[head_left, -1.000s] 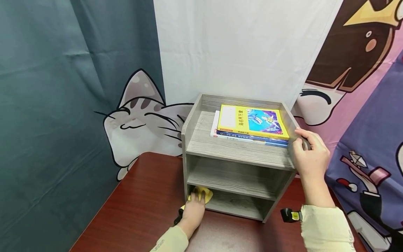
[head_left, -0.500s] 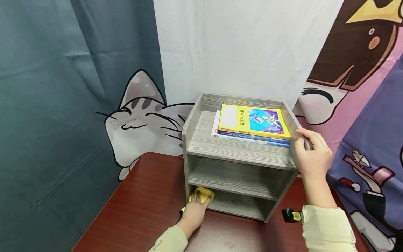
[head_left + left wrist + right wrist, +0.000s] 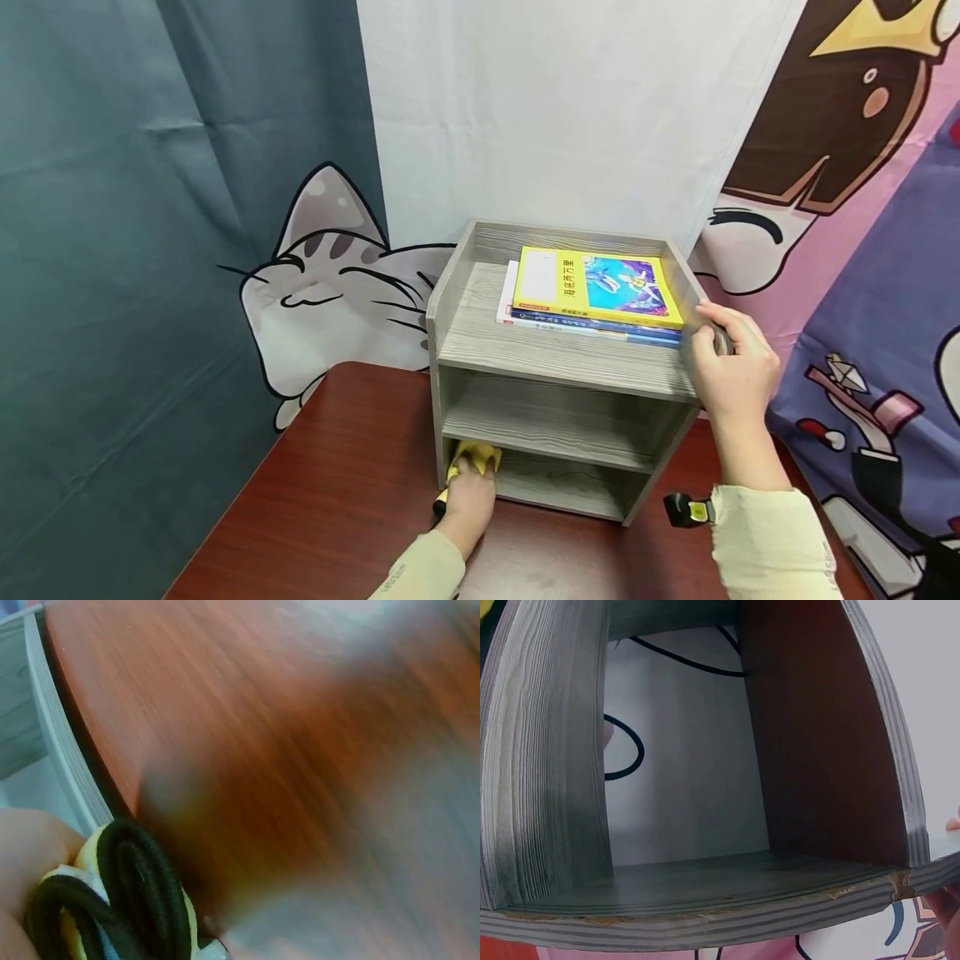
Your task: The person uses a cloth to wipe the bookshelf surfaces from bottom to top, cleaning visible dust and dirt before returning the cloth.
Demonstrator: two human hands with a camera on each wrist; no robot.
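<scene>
A grey wood-grain shelf unit stands on the red-brown table. At its bottom left compartment my left hand grips a bunched yellow cloth, fingers bent over it. In the left wrist view the cloth's folded black edging shows beside the hand. My right hand holds the upper part of the unit's right side panel, thumb on the near side. The right wrist view looks along the shelf's boards, with some fingers at the lower right edge.
A small stack of books, a yellow one on top, lies on the shelf's upper board. The table extends left to its edge. Printed cloth curtains hang behind and to the sides. Black cables show in the right wrist view.
My left fingers, spread over the cloth half a second ago, are now drawn closer together, and the cloth is more bunched. My right hand keeps its hold on the side panel.
</scene>
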